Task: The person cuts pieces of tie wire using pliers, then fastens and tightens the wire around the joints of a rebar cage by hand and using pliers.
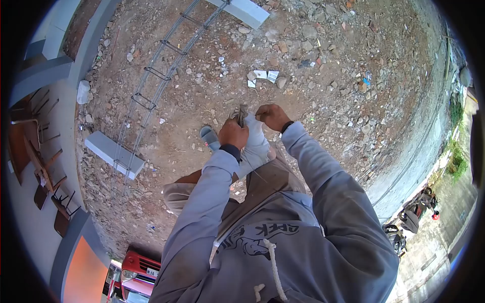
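The left hand is closed around a metal tool; its fingers are curled in a narrow grip, and the tool's head stands out past them on the side away from the body. The tool lies between the two hands, nearer the left.

The right hand is bent, palm down, its fingertips narrow and drawn together at the far edge of a white cloth. Whether they pinch anything cannot be told. The hands are near each other but apart.

The cloth lies between the hands and extends toward the body from the left fingers. A thin wire shows on the body side of the left fingers, over the cloth and trousers. Each wrist carries a dark band.

To the left of the left fingers, just beside that hand, a grey sandal is on the rubble ground. Beyond the fingertips, white fragments lie on the ground beside small stones.

Well apart, to the left of the left fingers, a rebar frame runs lengthwise, over a near block and up to a far block. A red vehicle is visible at the lower left, behind the left forearm.
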A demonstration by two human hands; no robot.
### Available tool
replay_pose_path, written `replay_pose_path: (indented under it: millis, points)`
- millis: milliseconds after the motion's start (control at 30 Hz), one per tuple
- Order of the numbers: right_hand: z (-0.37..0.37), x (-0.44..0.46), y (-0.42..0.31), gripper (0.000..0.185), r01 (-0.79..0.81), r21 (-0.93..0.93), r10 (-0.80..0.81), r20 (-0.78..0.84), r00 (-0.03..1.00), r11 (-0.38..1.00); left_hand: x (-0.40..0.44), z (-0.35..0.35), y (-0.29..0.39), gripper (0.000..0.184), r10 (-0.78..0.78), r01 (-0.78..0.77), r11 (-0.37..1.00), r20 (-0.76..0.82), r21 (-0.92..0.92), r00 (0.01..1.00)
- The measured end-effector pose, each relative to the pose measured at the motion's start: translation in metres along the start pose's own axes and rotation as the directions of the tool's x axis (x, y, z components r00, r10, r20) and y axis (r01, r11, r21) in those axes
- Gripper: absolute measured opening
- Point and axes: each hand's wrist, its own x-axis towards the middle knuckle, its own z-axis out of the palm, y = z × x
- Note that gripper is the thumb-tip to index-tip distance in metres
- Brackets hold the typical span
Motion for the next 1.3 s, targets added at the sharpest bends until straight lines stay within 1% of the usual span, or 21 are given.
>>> replay_pose_path:
  millis: [33,67,167,233,267,333,433,467,533,567,633,733,767,833,867,933,967,1033,1133,1233,1300]
  points:
    - [-0.005,-0.001,0.004,0.015,-0.032,0.054,0.032,0.001,0.999,0.998,0.002,-0.004,0.009,0.032,0.003,-0.003,1.0,0.032,0.014,0.999]
    - [-0.008,-0.001,0.007,0.016,-0.05,0.033,0.051,-0.02,0.998,0.998,0.003,-0.005,0.017,0.032,0.004,-0.006,1.0,0.067,0.028,0.998]
    - [-0.007,-0.007,0.008,0.018,-0.126,-0.005,0.125,-0.086,0.988,0.992,0.007,0.005,0.032,0.031,0.124,-0.133,0.988,0.111,0.077,0.986]
    - [-0.003,-0.01,0.007,0.019,-0.175,-0.014,0.172,-0.14,0.975,0.984,0.014,0.009,0.038,0.03,0.119,-0.13,0.986,0.115,0.102,0.986]
    - [0.002,-0.011,0.014,0.019,-0.179,0.054,0.186,-0.174,0.967,0.982,0.018,0.011,0.04,0.03,0.115,-0.127,0.985,0.113,0.113,0.987]
    - [0.017,-0.013,0.033,0.018,-0.175,0.18,0.215,-0.232,0.949,0.968,0.027,0.016,0.037,0.029,0.219,-0.243,0.958,0.158,0.152,0.963]
    - [0.027,-0.015,0.046,0.018,-0.259,0.522,0.373,-0.126,0.919,0.813,0.044,0.016,0.029,0.028,0.317,-0.368,0.912,0.256,0.183,0.913]
    - [0.03,-0.015,0.048,0.018,-0.269,0.585,0.396,-0.098,0.913,0.765,0.049,0.016,0.026,0.028,0.34,-0.403,0.896,0.294,0.187,0.893]
    - [0.027,-0.016,0.039,0.017,-0.288,0.698,0.434,-0.037,0.9,0.656,0.057,0.016,0.021,0.028,0.397,-0.457,0.874,0.3,0.166,0.867]
    - [0.025,-0.015,0.035,0.017,-0.294,0.704,0.433,-0.021,0.901,0.647,0.059,0.016,0.019,0.028,0.422,-0.483,0.861,0.305,0.159,0.854]
    - [0.023,-0.012,0.029,0.017,-0.303,0.718,0.425,0.011,0.905,0.627,0.062,0.015,0.022,0.028,0.388,-0.463,0.862,0.32,0.206,0.865]
    - [0.027,-0.015,0.037,0.018,-0.238,0.758,0.401,-0.034,0.916,0.608,0.061,0.012,0.02,0.031,0.326,-0.399,0.888,0.299,0.23,0.897]
    - [0.028,-0.016,0.042,0.019,-0.231,0.653,0.379,-0.092,0.921,0.721,0.062,0.01,0.02,0.032,0.305,-0.372,0.9,0.279,0.228,0.91]
    - [0.032,-0.019,0.048,0.021,-0.212,0.398,0.308,-0.196,0.931,0.893,0.063,0.001,0.025,0.03,0.144,-0.202,0.957,0.263,0.21,0.954]
    - [0.036,-0.019,0.051,0.022,-0.269,0.319,0.335,-0.174,0.926,0.909,0.064,-0.003,0.026,0.029,0.06,-0.114,0.973,0.256,0.203,0.965]
    - [0.039,-0.022,0.042,0.024,-0.372,0.148,0.391,-0.135,0.911,0.917,0.071,0.005,0.013,0.036,0.014,-0.085,0.966,0.28,0.244,0.96]
    - [0.044,-0.021,0.04,0.024,-0.365,0.251,0.413,-0.172,0.894,0.896,0.075,0.011,0.005,0.039,-0.01,-0.07,0.962,0.289,0.264,0.957]
    - [0.055,-0.02,0.035,0.023,-0.333,0.449,0.468,-0.23,0.853,0.829,0.076,0.013,0.001,0.041,0.029,-0.093,0.969,0.27,0.23,0.963]
    - [0.06,-0.011,0.031,0.023,-0.188,0.49,0.377,-0.321,0.869,0.851,0.076,0.014,-0.001,0.041,0.026,-0.088,0.971,0.271,0.221,0.962]
    - [0.058,-0.001,0.026,0.023,-0.179,0.421,0.334,-0.331,0.882,0.889,0.081,0.014,-0.001,0.041,0.024,-0.091,0.973,0.303,0.21,0.953]
    - [0.056,0.002,0.023,0.022,-0.217,0.523,0.396,-0.26,0.881,0.824,0.082,0.008,0.004,0.04,0.035,-0.109,0.973,0.339,0.202,0.94]
